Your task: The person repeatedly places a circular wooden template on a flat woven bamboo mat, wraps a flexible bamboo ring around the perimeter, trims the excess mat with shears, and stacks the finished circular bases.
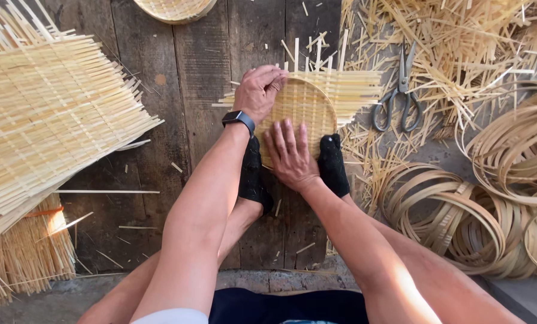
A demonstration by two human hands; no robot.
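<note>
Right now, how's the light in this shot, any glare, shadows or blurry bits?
Head view: daylight, mostly even; strong glare on the right forearm and on the straw bundle at lower left; soft shadows under both arms on the wooden boards; the left hand, right hand and woven bamboo disc are sharp; edges bend slightly from the wide lens.

We reach both bare arms forward and down, nearly straight. Our left hand (257,91) is bent at the wrist, knuckles up, fingers curled downward and pressing, with a black watch (239,119) strapped around the wrist. Our right hand (289,155) lies flat, palm down, fingers spread and pointing away from us.
</note>
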